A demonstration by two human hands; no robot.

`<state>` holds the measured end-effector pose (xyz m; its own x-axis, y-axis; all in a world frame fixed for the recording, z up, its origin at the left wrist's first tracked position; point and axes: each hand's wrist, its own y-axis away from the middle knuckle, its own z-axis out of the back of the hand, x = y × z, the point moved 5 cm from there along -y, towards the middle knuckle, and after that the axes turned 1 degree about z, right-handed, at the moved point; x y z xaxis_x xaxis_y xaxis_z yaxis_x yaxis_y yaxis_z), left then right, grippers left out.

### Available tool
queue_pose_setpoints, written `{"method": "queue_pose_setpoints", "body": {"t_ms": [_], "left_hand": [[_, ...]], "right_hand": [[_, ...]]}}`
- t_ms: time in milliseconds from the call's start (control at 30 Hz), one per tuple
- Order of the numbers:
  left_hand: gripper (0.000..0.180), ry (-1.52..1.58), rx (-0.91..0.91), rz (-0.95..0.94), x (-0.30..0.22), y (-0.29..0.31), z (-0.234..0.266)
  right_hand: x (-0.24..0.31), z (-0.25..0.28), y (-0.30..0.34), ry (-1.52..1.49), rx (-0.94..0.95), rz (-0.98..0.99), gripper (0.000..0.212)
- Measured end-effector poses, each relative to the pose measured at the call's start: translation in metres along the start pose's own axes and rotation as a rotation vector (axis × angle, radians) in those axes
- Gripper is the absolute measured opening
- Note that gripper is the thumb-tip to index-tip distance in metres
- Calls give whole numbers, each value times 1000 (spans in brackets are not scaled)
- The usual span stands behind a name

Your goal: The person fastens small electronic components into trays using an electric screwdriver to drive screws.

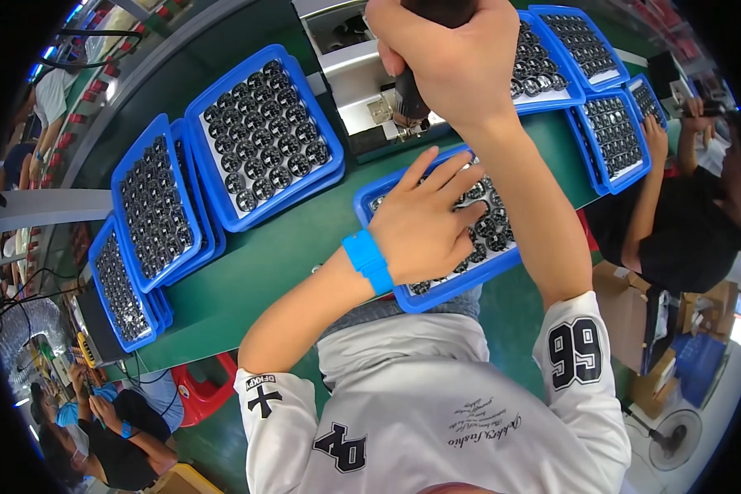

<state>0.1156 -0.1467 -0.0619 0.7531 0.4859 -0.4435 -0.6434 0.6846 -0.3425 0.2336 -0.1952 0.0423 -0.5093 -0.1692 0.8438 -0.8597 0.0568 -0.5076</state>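
My right hand (pixel 461 62) is closed around an upright black cylindrical tool (pixel 410 97) that looks like an electric screwdriver. The tool's lower end points down at a silvery metal fixture (pixel 361 103); the spot under its tip is partly hidden. My left hand (pixel 426 218), with a blue wristband, is spread palm down over a blue tray (pixel 436 295) at the bench's near edge. Nothing shows in its fingers, though their undersides are hidden. Round black parts (pixel 496 232) sit in rows in that tray, partly covered by my hand and right forearm.
Stacked blue trays of similar round parts stand on the green bench (pixel 292 247) at the left (pixel 263 136) and far right (pixel 580 45). A co-worker (pixel 675 214) works at the right with a hand at a tray. A red stool (pixel 202 393) stands at the lower left.
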Motion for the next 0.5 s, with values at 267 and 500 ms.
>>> {"method": "queue_pose_setpoints", "body": {"t_ms": [267, 500], "left_hand": [[44, 32, 19, 33, -4, 13, 12], [40, 18, 8, -1, -6, -6, 8]], "right_hand": [[9, 31, 25, 119, 54, -71, 6], [52, 123, 74, 94, -73, 73, 36]]}}
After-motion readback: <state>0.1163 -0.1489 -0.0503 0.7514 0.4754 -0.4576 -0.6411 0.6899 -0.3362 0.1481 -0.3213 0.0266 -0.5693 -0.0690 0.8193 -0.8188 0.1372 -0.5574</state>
